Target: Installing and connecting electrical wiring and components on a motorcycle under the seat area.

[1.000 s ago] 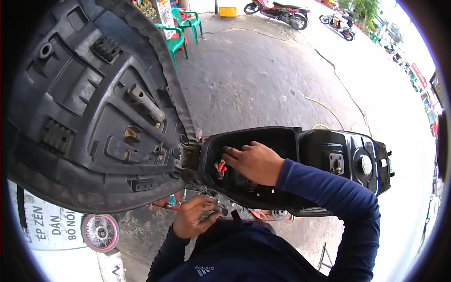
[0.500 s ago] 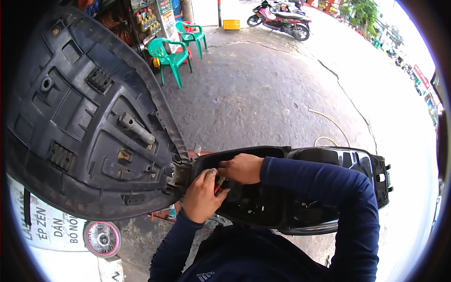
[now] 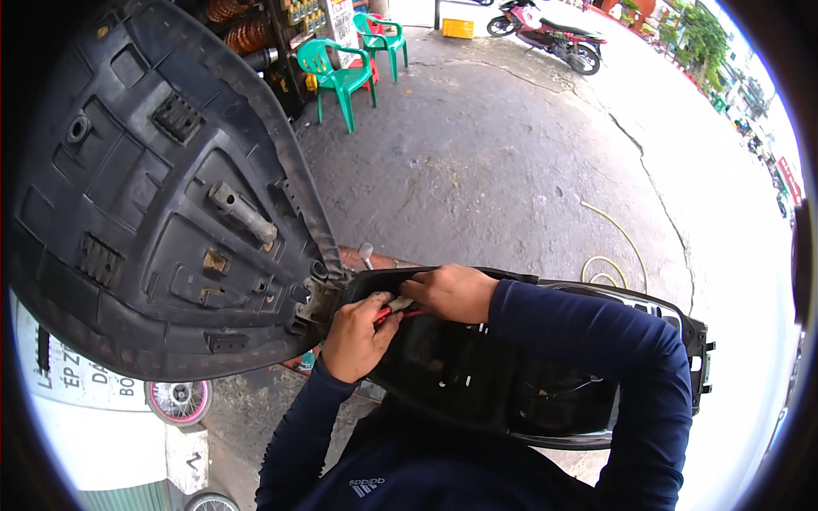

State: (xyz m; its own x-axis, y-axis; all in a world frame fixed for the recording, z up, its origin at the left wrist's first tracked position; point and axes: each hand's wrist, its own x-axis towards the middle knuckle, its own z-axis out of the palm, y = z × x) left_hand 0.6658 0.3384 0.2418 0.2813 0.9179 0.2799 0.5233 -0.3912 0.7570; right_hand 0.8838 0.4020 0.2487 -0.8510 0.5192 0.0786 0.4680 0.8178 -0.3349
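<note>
My left hand is closed in a pinch at the hinge end of the black under-seat compartment. Between its thumb and fingers shows a thin red wire. Beside it, a small pale connector-like piece lies between the two hands. Close on the right, my right hand has its fingers curled down around that pale piece; its fingertips are partly hidden. To the left the scooter seat stands raised on its hinge, showing its ribbed black underside.
A yellow hose lies on the concrete beyond the scooter. Green plastic chairs, a yellow crate and a parked red scooter stand farther off. A pink-rimmed wheel is below the seat.
The view has shifted. My hands stay together at the compartment's hinge end, turned slightly, and more of the red wire and the pale piece now shows between them.
</note>
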